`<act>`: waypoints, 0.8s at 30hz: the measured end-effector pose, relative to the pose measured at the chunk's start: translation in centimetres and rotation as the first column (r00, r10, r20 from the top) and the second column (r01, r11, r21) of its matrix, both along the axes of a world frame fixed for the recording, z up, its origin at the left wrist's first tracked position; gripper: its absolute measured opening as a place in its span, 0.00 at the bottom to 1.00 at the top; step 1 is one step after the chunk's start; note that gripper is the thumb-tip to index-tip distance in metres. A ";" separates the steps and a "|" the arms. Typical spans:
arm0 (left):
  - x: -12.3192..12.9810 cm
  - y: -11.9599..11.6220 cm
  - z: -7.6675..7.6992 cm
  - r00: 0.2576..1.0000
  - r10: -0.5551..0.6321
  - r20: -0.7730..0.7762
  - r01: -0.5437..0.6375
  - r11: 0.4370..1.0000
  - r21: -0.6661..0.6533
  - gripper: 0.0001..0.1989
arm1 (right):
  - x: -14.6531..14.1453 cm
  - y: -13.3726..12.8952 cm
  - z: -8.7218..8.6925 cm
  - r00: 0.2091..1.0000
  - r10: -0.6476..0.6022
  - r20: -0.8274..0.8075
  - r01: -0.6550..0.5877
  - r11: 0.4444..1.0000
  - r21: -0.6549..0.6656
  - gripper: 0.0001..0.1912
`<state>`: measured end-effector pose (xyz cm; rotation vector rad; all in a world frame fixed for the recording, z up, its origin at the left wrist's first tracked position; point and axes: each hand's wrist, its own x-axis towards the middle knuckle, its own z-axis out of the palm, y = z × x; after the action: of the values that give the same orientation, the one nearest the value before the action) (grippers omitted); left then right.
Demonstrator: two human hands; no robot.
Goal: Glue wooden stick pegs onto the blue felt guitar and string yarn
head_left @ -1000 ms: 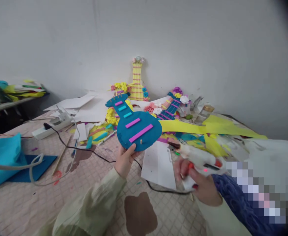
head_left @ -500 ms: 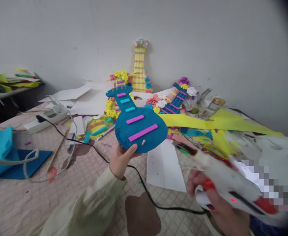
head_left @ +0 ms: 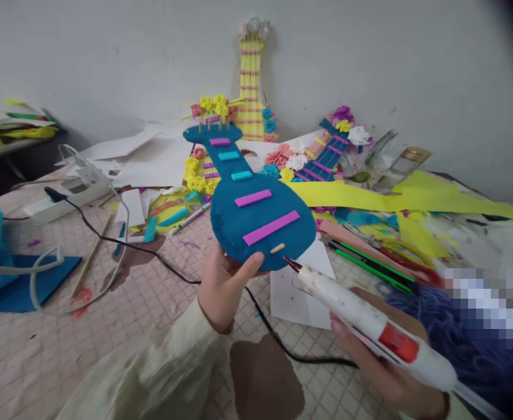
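Pinched by its lower edge, a blue paper craft guitar (head_left: 267,185) is held up in my left hand (head_left: 227,286), the thumb on its front. Purple and turquoise strips cross its face, and a short wooden stick piece (head_left: 278,248) lies near the bottom. My right hand (head_left: 379,356) is wrapped round a white hot glue gun (head_left: 348,303). The gun's dark nozzle points at the guitar's lower right, close to the stick piece; whether it touches I cannot tell.
Decorated craft guitars, one yellow (head_left: 250,87) and one blue (head_left: 326,154), stand by the wall. A green utility knife (head_left: 374,265), red-handled scissors (head_left: 414,265) and dark blue yarn (head_left: 453,332) lie at right. A power strip (head_left: 67,201) and black cord (head_left: 168,262) are at left.
The glue gun has swung round and moved left, bringing its nozzle up to the guitar's lower part. My left hand still holds the guitar, which appears slightly nearer.
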<state>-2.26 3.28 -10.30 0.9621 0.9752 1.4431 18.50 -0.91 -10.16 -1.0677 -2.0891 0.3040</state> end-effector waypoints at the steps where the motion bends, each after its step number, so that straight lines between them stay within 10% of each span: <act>1: 0.1 -0.1 0.0 1.000 -0.005 -0.003 0.005 1.000 0.014 0.26 | 0.0 0.0 -0.1 1.000 0.005 0.013 -0.005 1.000 -0.005 0.10; 24: 1.0 -1.1 0.3 0.997 0.078 -0.017 -0.077 0.994 0.076 0.26 | -0.1 -0.2 -0.3 0.970 -0.116 0.213 0.086 0.986 0.145 0.04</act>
<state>-1.21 2.15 -9.97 1.0051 0.9878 1.5471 18.42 -1.10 -10.48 -1.1653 -2.2050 -0.0083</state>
